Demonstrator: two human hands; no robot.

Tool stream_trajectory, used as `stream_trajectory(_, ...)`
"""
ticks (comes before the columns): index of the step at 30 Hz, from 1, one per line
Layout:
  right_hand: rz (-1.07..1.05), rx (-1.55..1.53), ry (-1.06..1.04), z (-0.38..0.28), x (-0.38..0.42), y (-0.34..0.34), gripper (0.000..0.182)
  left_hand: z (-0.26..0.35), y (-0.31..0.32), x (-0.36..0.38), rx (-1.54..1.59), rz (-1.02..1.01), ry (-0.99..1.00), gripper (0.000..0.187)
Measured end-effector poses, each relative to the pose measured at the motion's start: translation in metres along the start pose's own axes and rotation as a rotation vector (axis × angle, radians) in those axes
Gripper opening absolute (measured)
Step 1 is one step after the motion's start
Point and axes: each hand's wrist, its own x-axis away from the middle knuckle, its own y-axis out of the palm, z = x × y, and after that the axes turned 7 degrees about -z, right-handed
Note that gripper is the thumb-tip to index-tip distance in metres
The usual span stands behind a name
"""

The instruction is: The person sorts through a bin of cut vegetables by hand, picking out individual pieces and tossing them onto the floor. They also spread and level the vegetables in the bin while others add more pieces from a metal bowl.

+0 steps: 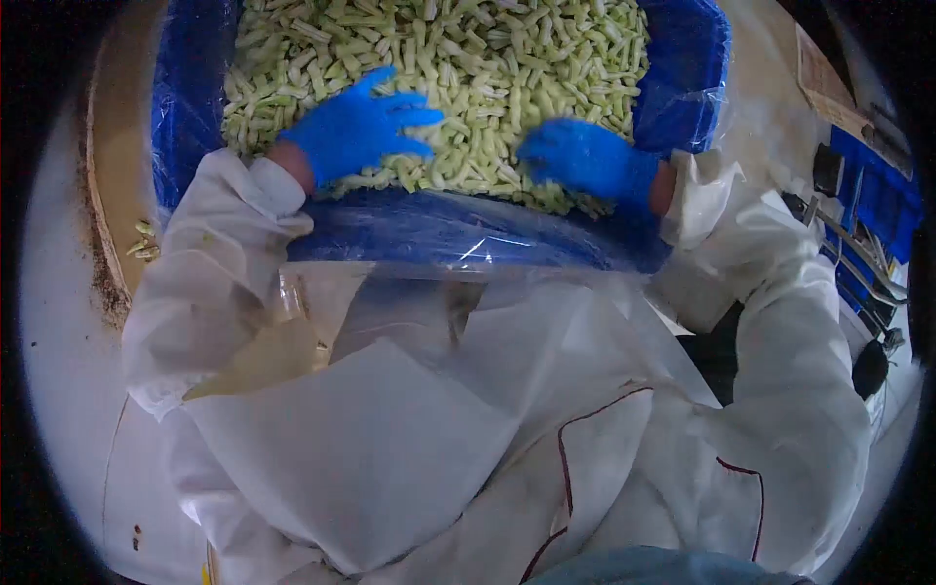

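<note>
A large blue bin (458,234) lined with clear plastic is filled with several pale green cut vegetable pieces (487,58). My left hand (361,127), in a blue glove, lies flat on the pile at the near left with fingers spread. My right hand (585,156), also blue-gloved, rests palm down on the pieces at the near right, its fingers slightly curled into the pile. Whether it grips any pieces is hidden. White sleeves and a clear plastic apron (439,409) cover my front.
A few stray green pieces (144,242) lie on the wooden-edged surface left of the bin. Blue crates and metal parts (868,224) stand at the right. The pale floor (68,390) shows at the left.
</note>
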Motion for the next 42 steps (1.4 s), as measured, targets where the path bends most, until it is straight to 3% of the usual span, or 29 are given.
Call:
stream_trajectory(2, -0.023, 0.201, 0.304, -0.013, -0.023, -0.041, 0.047, -0.006, -0.008, 0.004, -0.037, 0.021, -0.159, 0.037)
stream_trajectory(3, 0.098, 0.238, 0.327, -0.028, -0.031, -0.067, 0.047, -0.008, -0.014, 0.007, -0.054, 0.028, -0.24, 0.038)
stream_trajectory(8, 0.296, 0.003, 0.142, -0.035, -0.094, -0.043, 0.042, -0.023, -0.031, 0.032, -0.136, 0.047, -0.451, 0.038)
stream_trajectory(12, 0.415, -0.08, 0.168, -0.041, -0.111, -0.024, 0.037, -0.018, -0.057, 0.04, -0.068, 0.158, -0.639, 0.032)
stream_trajectory(15, 0.228, 0.01, 0.206, -0.036, -0.095, -0.021, 0.032, -0.017, -0.069, 0.068, -0.005, 0.3, -0.773, 0.026)
stream_trajectory(18, -0.062, 0.005, 0.452, -0.03, -0.065, -0.049, 0.031, -0.006, -0.067, 0.097, 0.396, 0.333, -1.066, 0.027)
stream_trajectory(19, -0.154, 0.033, 0.51, -0.023, -0.055, -0.051, 0.031, -0.003, -0.061, 0.105, 0.533, 0.352, -1.13, 0.031)
stream_trajectory(21, -0.334, 0.09, 0.647, -0.008, -0.034, -0.056, 0.033, 0.006, -0.053, 0.111, 0.433, 0.178, -1.235, 0.052)
stream_trajectory(22, -0.223, 0.084, 0.623, -0.009, -0.034, -0.07, 0.035, 0.008, -0.047, 0.108, 0.384, 0.088, -1.291, 0.063)
stream_trajectory(24, -0.001, 0.066, 0.552, -0.016, -0.051, -0.094, 0.04, 0.007, -0.033, 0.091, 0.28, 0.052, -1.261, 0.088)
stream_trajectory(26, 0.459, 0.027, 0.329, -0.004, -0.083, -0.089, 0.049, 0.005, -0.016, 0.078, 0.207, 0.007, -1.246, 0.107)
stream_trajectory(28, 0.558, 0.194, 0.282, 0.004, -0.105, -0.087, 0.048, -0.004, -0.004, 0.068, 0.168, -0.04, -1.243, 0.12)
stream_trajectory(29, 0.607, 0.269, 0.255, 0.004, -0.113, -0.085, 0.047, -0.009, -0.005, 0.069, 0.297, -0.008, -1.234, 0.12)
stream_trajectory(32, 0.49, 0.208, 0.278, 0.008, -0.095, -0.073, 0.045, 0.005, -0.023, 0.054, 0.104, -0.029, -1.28, 0.118)
stream_trajectory(34, 0.206, 0.121, 0.471, 0.01, -0.071, -0.061, 0.05, 0.008, -0.024, 0.049, 0.26, -0.035, -1.346, 0.114)
stream_trajectory(39, 0.064, -0.105, 0.608, -0.014, -0.061, -0.11, 0.043, 0.016, -0.047, 0.04, 0.594, 0.09, -1.263, 0.102)
stream_trajectory(41, 0.452, -0.018, 0.357, -0.001, -0.1, -0.126, 0.035, 0.027, -0.049, 0.032, 0.594, 0.197, -1.156, 0.096)
stream_trajectory(42, 0.477, -0.031, 0.364, 0.0, -0.127, -0.146, 0.034, 0.033, -0.054, 0.027, 0.646, 0.225, -1.098, 0.091)
